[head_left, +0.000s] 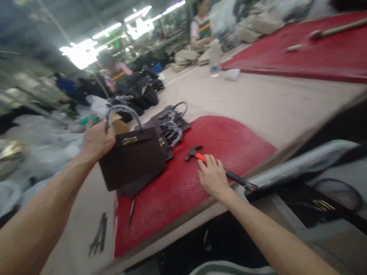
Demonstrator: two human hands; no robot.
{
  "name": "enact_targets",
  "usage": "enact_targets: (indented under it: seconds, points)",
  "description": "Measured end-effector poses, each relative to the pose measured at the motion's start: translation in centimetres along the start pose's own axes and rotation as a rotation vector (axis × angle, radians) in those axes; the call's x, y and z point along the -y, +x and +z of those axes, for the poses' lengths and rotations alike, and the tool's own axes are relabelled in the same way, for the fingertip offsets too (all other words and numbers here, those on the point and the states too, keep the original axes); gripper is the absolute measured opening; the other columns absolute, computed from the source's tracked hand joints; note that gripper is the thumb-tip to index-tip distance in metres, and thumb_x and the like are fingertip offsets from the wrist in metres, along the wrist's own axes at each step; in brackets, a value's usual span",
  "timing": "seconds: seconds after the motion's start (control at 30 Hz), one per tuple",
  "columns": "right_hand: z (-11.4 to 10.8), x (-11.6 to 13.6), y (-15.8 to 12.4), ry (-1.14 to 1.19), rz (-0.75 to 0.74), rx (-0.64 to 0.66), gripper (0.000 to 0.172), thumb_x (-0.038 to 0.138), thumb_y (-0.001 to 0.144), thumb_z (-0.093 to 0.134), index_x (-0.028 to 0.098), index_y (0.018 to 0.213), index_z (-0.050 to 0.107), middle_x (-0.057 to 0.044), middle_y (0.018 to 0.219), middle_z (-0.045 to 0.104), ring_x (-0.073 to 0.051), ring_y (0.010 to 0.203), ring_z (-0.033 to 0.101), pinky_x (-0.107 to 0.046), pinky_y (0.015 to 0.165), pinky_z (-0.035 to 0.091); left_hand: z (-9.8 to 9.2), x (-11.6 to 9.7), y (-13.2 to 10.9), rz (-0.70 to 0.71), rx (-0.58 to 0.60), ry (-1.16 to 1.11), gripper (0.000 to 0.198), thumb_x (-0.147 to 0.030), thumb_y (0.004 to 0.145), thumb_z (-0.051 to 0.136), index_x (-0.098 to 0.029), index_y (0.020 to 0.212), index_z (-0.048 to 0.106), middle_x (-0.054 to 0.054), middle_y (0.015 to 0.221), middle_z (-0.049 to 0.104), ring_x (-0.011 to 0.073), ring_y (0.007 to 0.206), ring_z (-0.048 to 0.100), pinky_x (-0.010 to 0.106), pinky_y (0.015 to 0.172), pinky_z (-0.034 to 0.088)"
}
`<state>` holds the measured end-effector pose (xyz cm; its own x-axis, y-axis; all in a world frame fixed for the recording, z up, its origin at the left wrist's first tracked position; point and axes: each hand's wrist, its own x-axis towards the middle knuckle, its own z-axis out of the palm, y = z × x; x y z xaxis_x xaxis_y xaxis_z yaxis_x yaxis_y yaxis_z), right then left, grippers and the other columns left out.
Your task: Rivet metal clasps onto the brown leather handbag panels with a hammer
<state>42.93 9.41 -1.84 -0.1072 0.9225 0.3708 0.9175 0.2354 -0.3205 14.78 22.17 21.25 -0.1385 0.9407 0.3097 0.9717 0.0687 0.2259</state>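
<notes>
My left hand (99, 139) is closed on the upper left corner of a dark brown handbag (132, 162), near its plastic-wrapped handle (124, 109). The bag has a gold clasp (130, 141) and is held upright. Over a claw hammer (195, 152) with an orange and black handle, my right hand (213, 173) has its fingers wrapped round the grip. The hammer lies on or just above a red mat (229, 137); I cannot tell which. More dark bags (172, 126) with wrapped handles lie behind the held one. A thin metal punch-like rod (131, 214) rests on the mat.
Several dark strips (99, 235) lie on the pale table (71, 236) at the lower left. Farther back are a clear bottle (215, 59), another red mat (301, 46) with a mallet-like tool (338, 28), piled black bags (143, 89) and two people. Clear plastic (43, 141) heaps up at left.
</notes>
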Motion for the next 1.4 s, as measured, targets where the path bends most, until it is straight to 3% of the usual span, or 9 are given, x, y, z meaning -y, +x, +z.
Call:
enact_targets:
  seconds: [0.07,0.17,0.43,0.6,0.73,0.83,1.03,1.23,1.4]
  points:
    - [0.8,-0.2,0.5,-0.028,-0.019,0.004,0.038,0.024,0.097,0.047,0.009,0.129,0.06,-0.027,0.141,0.051,-0.04,0.13,0.044,-0.057,0.102,0.036,-2.9,3.6,-1.3,-0.097,-0.041,0.197,0.025,-0.026,0.097,0.05,-0.006,0.099,0.064,0.009,0.094,0.065,0.0275,0.106,0.06,0.04,0.098,0.045]
    - [1.2,-0.1,0.4,-0.108,-0.028,0.004,0.038,0.029,0.096,0.048,0.012,0.127,0.062,-0.024,0.142,0.052,-0.038,0.13,0.046,-0.053,0.103,0.037,-2.5,6.0,-5.0,-0.166,0.001,0.271,0.031,-0.028,0.098,0.044,-0.005,0.096,0.065,0.009,0.091,0.064,0.0224,0.095,0.06,0.033,0.088,0.044]
    - [1.2,-2.2,0.0,0.303,-0.096,-0.09,0.041,0.026,0.09,0.048,0.01,0.125,0.063,-0.02,0.136,0.059,-0.031,0.127,0.054,-0.047,0.108,0.043,11.0,6.9,-19.8,-0.278,0.249,0.013,0.025,-0.03,0.097,0.047,-0.017,0.081,0.062,0.008,0.082,0.068,0.0207,0.077,0.062,0.029,0.067,0.04]
    - [-1.3,0.6,-1.4,0.378,-0.255,-0.011,0.041,0.032,0.091,0.054,0.014,0.126,0.062,-0.018,0.138,0.058,-0.031,0.13,0.052,-0.05,0.11,0.041,14.7,5.1,-23.3,-0.295,0.199,-0.06,0.021,-0.03,0.099,0.047,-0.017,0.089,0.06,0.011,0.095,0.066,0.0239,0.09,0.064,0.032,0.076,0.045]
    - [-2.6,5.5,-3.0,0.282,-0.46,0.17,0.044,0.03,0.089,0.062,0.018,0.132,0.061,-0.014,0.15,0.05,-0.032,0.141,0.039,-0.054,0.118,0.028,15.6,3.5,-23.9,-0.242,0.108,-0.13,0.014,-0.029,0.097,0.052,-0.017,0.096,0.059,0.011,0.103,0.061,0.0244,0.094,0.063,0.034,0.082,0.049]
    - [-1.6,7.5,-3.4,0.164,-0.497,0.291,0.054,0.036,0.088,0.068,0.018,0.137,0.058,-0.014,0.152,0.048,-0.037,0.145,0.033,-0.062,0.118,0.02,16.1,3.4,-24.4,-0.156,0.048,-0.202,0.011,-0.026,0.097,0.052,-0.018,0.097,0.059,0.011,0.107,0.06,0.024,0.098,0.062,0.034,0.087,0.05]
    - [1.2,6.7,-3.2,0.125,-0.475,0.367,0.056,0.048,0.091,0.063,0.02,0.139,0.057,-0.012,0.15,0.052,-0.038,0.141,0.036,-0.062,0.117,0.021,16.2,5.0,-26.4,-0.046,-0.101,-0.326,0.008,-0.019,0.094,0.052,-0.018,0.094,0.06,0.012,0.112,0.061,0.0258,0.108,0.061,0.04,0.097,0.051]
    - [0.9,6.1,-3.1,0.144,-0.479,0.38,0.054,0.046,0.092,0.061,0.021,0.14,0.057,-0.012,0.149,0.052,-0.037,0.141,0.037,-0.063,0.117,0.021,14.9,7.6,-30.7,0.257,0.037,-0.298,0.037,-0.033,0.093,0.06,-0.016,0.126,0.056,0.016,0.141,0.055,0.0307,0.133,0.051,0.049,0.113,0.043]
    - [0.6,6.3,-3.2,0.17,-0.482,0.39,0.07,0.057,0.082,0.071,0.018,0.139,0.057,-0.014,0.15,0.051,-0.039,0.141,0.037,-0.064,0.117,0.021,14.4,8.4,-32.6,0.307,0.075,-0.17,0.064,-0.043,0.088,0.067,-0.013,0.14,0.047,0.019,0.147,0.052,0.0353,0.142,0.043,0.058,0.122,0.029]
